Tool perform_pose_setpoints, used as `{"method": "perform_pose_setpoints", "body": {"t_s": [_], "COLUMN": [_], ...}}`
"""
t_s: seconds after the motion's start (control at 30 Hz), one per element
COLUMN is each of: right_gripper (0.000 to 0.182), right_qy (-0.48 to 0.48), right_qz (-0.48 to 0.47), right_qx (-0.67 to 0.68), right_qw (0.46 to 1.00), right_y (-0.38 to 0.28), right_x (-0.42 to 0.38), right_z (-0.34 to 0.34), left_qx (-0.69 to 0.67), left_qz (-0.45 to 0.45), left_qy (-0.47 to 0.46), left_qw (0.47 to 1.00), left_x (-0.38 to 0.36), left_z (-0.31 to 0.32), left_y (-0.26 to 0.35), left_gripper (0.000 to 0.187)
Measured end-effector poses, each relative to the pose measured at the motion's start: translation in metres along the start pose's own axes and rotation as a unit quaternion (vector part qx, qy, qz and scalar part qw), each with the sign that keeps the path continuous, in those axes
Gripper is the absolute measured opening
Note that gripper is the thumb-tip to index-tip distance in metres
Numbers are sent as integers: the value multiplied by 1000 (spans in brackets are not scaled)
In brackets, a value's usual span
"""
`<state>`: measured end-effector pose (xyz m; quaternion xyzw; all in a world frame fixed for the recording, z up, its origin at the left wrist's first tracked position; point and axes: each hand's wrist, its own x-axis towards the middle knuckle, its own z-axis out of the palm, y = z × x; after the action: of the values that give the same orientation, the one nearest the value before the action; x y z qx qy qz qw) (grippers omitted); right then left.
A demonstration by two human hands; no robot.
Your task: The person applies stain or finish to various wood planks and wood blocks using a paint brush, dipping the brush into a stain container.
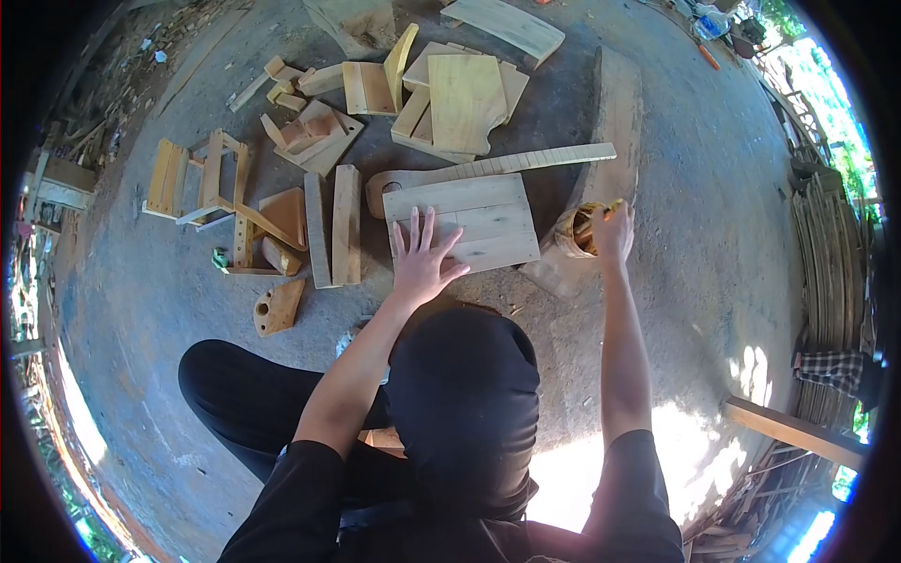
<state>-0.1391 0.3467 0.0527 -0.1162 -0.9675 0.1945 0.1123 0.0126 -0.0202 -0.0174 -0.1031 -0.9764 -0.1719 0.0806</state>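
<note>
My left hand (424, 255) lies on a pale wooden board (488, 220) with its fingers spread. The board looks joined from several planks and sits flat in front of me. To its right, my right hand (615, 236) is closed at the rim of a small round container (569, 233). Something yellowish shows at its fingertips, too small to name. Brown, stick-like things stand inside the container. Just beyond the board lies a long curved wooden piece (507, 166) with notches along it and a hole at its left end.
Two upright wood blocks (346, 225) stand left of the board. A small wooden frame (216, 178) and a holed wood piece (279, 308) lie farther left. Cut boards (465, 98) are piled at the back. A long plank (617, 113) runs beneath the container. Stacked slats (831, 263) line the right side.
</note>
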Motion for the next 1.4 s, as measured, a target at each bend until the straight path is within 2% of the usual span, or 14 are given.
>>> {"method": "perform_pose_setpoints", "body": {"t_s": [0.07,0.1,0.2,0.37,0.5,0.57,0.7,0.77,1.0,1.07,1.17,1.2,1.27,1.4], "right_gripper": [42,42,37,23,24,25,26,24,24,24,23,23,23,24], "right_qy": [-5,-4,-41,8,22,2,-14,23,-11,15,44,45,12,23], "right_qz": [24,25,8,2,-6,27,-6,-26,-3,-5,-17,-19,5,14], "right_qx": [20,19,81,140,200,261,216,156,252,152,105,106,194,199], "right_qw": [999,999,996,990,980,965,976,987,968,988,993,993,981,980], "right_y": [14,18,26,12,3,-7,4,6,3,3,-4,-1,11,10], "right_x": [1,-1,-7,-15,-15,-19,-14,-13,-13,-10,-12,-9,-4,-4], "right_z": [-8,-14,-38,-74,-94,-104,-95,-90,-87,-85,-87,-85,-74,-69], "left_qx": [-38,-39,-31,-10,8,11,16,17,43,50,20,29,38,16], "left_qz": [-1,1,4,2,-5,-6,13,19,-16,-15,-23,-19,-16,-21], "left_qy": [-30,-30,-98,-108,-111,-109,-88,-77,-100,-96,-98,-88,-79,-84], "left_qw": [999,999,995,994,994,994,996,997,994,994,995,995,996,996], "left_x": [-2,-3,-2,-2,-2,-3,-15,-25,-47,-47,-49,-49,-51,-49], "left_z": [-8,-11,-17,-18,-17,-17,-13,-10,-16,-17,-7,0,1,-7], "left_y": [-1,-2,-4,-2,0,0,-8,-13,-17,-17,-21,-25,-25,-22], "left_gripper": [93,93,125,123,118,116,112,112,109,107,99,95,91,88]}}
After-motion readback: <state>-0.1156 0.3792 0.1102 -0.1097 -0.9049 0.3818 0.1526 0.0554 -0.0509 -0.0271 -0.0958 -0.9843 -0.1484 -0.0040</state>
